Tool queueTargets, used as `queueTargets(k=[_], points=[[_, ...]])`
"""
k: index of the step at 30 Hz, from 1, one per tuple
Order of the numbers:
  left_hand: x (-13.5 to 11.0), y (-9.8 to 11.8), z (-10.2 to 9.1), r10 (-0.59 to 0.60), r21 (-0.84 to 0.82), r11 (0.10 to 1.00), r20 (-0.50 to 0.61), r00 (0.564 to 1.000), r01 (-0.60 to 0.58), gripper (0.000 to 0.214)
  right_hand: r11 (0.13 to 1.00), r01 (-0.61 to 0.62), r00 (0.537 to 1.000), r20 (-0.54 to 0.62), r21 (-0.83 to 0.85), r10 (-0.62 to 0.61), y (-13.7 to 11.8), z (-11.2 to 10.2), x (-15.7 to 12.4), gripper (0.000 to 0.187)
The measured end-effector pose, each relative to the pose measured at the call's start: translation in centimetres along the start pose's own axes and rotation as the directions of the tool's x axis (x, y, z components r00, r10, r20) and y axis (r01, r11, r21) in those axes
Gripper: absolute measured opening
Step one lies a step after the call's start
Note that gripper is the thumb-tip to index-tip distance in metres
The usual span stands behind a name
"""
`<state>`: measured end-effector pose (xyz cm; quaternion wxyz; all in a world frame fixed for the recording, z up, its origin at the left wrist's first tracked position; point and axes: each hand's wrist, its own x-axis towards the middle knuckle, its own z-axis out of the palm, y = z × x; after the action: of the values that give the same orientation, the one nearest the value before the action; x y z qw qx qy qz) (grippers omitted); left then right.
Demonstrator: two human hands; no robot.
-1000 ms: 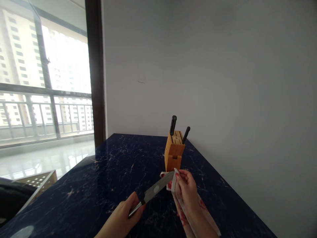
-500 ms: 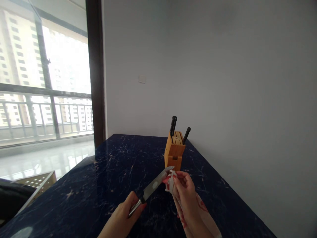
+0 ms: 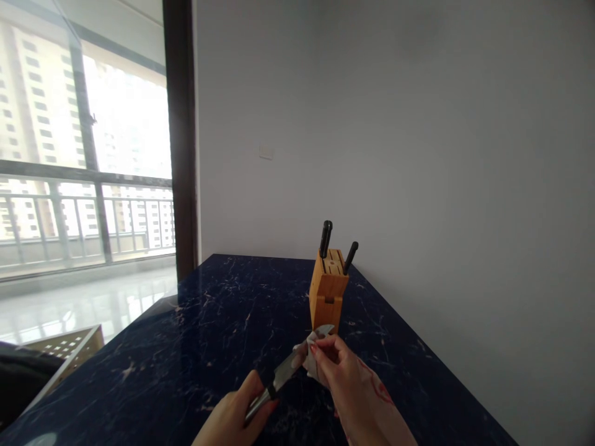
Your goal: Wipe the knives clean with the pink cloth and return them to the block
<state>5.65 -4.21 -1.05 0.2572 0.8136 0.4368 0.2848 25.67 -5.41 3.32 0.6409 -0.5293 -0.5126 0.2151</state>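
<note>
My left hand (image 3: 239, 409) is closed round the handle of a kitchen knife (image 3: 286, 370), whose blade points up and to the right. My right hand (image 3: 341, 378) pinches a white and red cloth (image 3: 315, 365) against the blade, partway between handle and tip. The cloth covers part of the blade, and the rest of it trails down along my right forearm. Just beyond the knife tip stands a wooden knife block (image 3: 328, 291). Two black-handled knives are in it, one at the left (image 3: 326, 238) and one at the right (image 3: 351, 257).
The dark blue marbled table (image 3: 232, 310) reaches to the grey wall (image 3: 418, 155). On the left are a window with a railing and a perforated box (image 3: 69, 353) beside the table edge. A switch plate (image 3: 266, 152) is on the wall.
My right hand has brought the cloth onto the blade, covering its middle, where before it was near the tip. The knife has shifted slightly down and to the right.
</note>
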Motion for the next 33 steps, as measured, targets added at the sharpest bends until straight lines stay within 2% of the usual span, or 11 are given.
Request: queueTargets(k=[4, 11, 17, 23, 28, 30, 33], points=[[0.0, -0.1, 0.0, -0.002, 0.022, 1.0, -0.006, 1.0, 0.002, 0.013, 0.996, 0.017, 0.991, 0.131, -0.091, -0.005, -1.5, 1.0, -1.3, 0.006], [0.0, 0.4, -0.1, -0.01, 0.024, 1.0, 0.011, 1.0, 0.01, 0.012, 0.996, -0.077, 0.987, 0.136, -0.042, 0.082, -1.6, 0.6, -1.0, 0.009], [0.0, 0.5, -0.3, -0.011, 0.054, 0.999, 0.007, 1.0, 0.011, 0.012, 0.996, 0.061, 0.978, 0.203, -0.057, -0.048, -0.7, 1.5, -1.8, 0.006], [-0.1, 0.8, -0.3, -0.005, 0.032, 0.999, 0.005, 1.0, 0.005, 0.014, 0.995, -0.092, 0.983, 0.165, 0.035, 0.085, 0.7, 0.4, -0.4, 0.018], [-0.2, 1.0, -0.3, -0.006, 0.029, 1.0, 0.016, 1.0, 0.005, 0.012, 0.999, -0.038, 0.999, 0.015, 0.013, 0.038, 2.2, -1.2, 2.0, 0.022], [-0.2, 1.0, -0.3, -0.007, 0.038, 0.999, 0.018, 1.0, 0.007, 0.013, 0.999, -0.046, 0.999, 0.021, 0.018, 0.045, 2.2, -1.2, 2.0, 0.022], [-0.1, 0.7, -0.3, -0.018, 0.047, 0.999, 0.015, 1.0, 0.018, 0.013, 0.994, -0.101, 0.99, 0.107, 0.05, 0.095, 1.2, -0.4, 0.9, 0.02]])
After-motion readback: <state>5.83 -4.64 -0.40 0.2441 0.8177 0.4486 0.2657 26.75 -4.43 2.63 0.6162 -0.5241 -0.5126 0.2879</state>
